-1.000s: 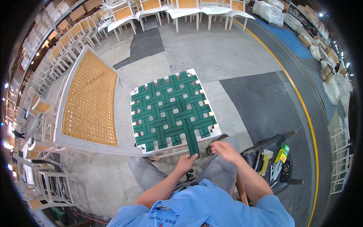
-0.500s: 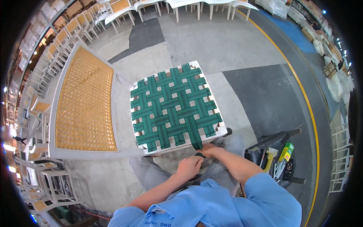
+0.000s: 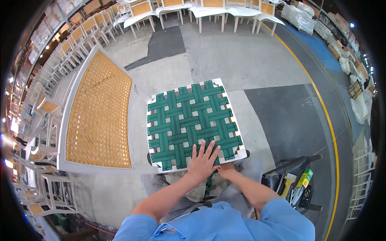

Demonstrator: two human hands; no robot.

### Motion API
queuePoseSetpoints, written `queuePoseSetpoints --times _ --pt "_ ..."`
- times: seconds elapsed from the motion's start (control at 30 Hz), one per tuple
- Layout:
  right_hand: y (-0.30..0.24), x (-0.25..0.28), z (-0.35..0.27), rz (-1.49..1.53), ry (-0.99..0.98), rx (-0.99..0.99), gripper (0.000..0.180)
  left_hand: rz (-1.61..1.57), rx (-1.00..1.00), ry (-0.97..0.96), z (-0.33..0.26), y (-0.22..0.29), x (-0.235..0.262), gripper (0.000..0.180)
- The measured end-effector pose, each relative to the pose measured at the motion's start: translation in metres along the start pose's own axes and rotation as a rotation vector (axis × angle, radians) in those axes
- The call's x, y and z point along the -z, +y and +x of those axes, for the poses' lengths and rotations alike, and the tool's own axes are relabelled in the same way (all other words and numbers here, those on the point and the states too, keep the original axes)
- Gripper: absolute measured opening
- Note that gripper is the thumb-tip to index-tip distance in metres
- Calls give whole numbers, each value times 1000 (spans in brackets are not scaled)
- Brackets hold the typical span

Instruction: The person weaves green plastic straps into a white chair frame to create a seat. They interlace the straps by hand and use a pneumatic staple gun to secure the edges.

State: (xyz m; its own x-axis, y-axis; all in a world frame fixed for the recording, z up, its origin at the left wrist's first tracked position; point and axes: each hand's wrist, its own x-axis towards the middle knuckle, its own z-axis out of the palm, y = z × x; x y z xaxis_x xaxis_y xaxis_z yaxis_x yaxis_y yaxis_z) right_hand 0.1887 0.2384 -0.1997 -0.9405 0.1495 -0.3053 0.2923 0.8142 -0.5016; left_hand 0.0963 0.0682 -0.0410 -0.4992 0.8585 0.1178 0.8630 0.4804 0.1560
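Observation:
A white chair seat frame [image 3: 240, 155] carries a woven lattice of green webbing [image 3: 189, 121]. My left hand [image 3: 202, 161] lies flat near the seat's front edge, its fingers spread over the webbing. Close beside it, my right hand [image 3: 226, 170] is closed at the front edge where the strap turns down, with its fingertips partly hidden. A loose green webbing strap [image 3: 208, 185] hangs below that edge, between my knees. On the left rises the chair's backrest, a yellow cane panel [image 3: 99, 114] in a white frame.
At my right, a black bag [image 3: 275, 176] holds tools, among them a yellow-handled hammer [image 3: 287, 185], beside a green and yellow box [image 3: 304, 178]. White chairs [image 3: 209, 14] line the far side, and more stand along the left. A yellow floor line [image 3: 327, 114] curves down the right.
My left hand has left the strap and moved up onto the woven seat, fingers now spread. The strap's free end now hangs below the front edge. My right hand stays near that edge.

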Motion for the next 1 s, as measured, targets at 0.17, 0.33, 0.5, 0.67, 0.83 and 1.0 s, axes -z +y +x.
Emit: queuePoseSetpoints --times 0.17,0.33,0.5,0.67,0.83,1.0 --pt "-65 12 -77 1618 -367 -717 62 3 117 -18 -33 -12 -15 90" --pt "-86 0 -49 2321 -270 -769 63 -15 75 -38 -19 -2 -8 88" --pt "-118 17 -22 2286 -206 -775 44 -10 138 -50 -34 -10 -10 88" --pt "-58 -4 29 2616 -215 -425 48 4 66 -2 -13 -1 -5 88" --pt "-56 -20 46 2607 -70 -522 46 -494 -98 232 -55 25 -14 52" --pt "-57 -35 57 2629 -16 -602 45 -2122 951 -420 -101 16 -71 40"
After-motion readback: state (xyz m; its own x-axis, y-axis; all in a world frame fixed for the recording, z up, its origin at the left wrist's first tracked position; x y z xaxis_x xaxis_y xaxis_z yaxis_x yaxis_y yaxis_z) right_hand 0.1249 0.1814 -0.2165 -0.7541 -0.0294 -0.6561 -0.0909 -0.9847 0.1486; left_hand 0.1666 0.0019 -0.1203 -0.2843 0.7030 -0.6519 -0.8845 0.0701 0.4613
